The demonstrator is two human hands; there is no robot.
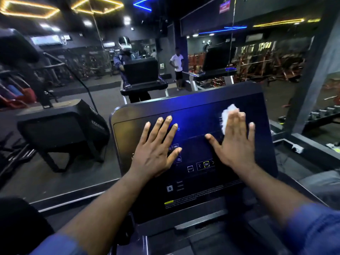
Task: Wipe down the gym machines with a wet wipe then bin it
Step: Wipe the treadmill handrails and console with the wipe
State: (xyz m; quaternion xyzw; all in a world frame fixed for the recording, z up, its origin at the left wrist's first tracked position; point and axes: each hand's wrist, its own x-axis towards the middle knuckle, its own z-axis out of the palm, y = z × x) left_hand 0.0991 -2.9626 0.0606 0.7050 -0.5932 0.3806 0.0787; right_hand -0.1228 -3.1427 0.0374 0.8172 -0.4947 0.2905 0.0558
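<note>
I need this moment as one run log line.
phase: wiping | right hand: presses wet wipe on treadmill console | left hand: flat on console

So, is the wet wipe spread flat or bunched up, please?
Bunched up: the wet wipe shows as a crumpled white wad under the straight fingers of the right hand, against the treadmill console.

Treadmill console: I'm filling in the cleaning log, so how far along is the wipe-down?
Mid-job. No wiped area shows as done. In hand: the right hand presses the wet wipe flat on the treadmill console, upper right; the left hand lies flat beside it. Left: the neighbouring machine, then binning the wipe; no bin is in view.
</note>
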